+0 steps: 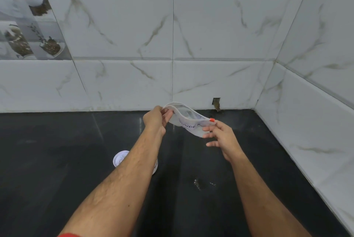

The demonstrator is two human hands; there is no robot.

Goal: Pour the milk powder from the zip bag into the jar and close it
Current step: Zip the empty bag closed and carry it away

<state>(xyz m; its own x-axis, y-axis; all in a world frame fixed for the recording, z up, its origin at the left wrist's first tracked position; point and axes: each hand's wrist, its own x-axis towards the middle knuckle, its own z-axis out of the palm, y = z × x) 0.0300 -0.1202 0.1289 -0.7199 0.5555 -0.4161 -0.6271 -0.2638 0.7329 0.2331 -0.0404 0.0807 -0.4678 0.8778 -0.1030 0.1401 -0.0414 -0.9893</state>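
I see my left hand (155, 120) pinching one end of the clear plastic zip bag with handwritten lettering (188, 121), thumb and fingers curled onto its edge. My right hand (220, 137) is at the bag's other end, just below the small orange slider (211, 120); its fingers are loosely spread and the upper ones touch the bag's lower corner, though I cannot tell whether they actually grip it. The bag hangs in the air between my two hands, above the black glossy desk (57, 160), with its mouth bowed open and facing up. It looks nearly flat, and I cannot make out powder inside it.

Below the bag and nearer to me, a round white jar or lid (119, 158) sits on the desk, mostly hidden under my left forearm; I cannot tell which it is. A little spill of pale specks (198, 184) lies on the desk below the bag, nearer me. Behind the bag rises a white marble-patterned tiled wall (210, 26).
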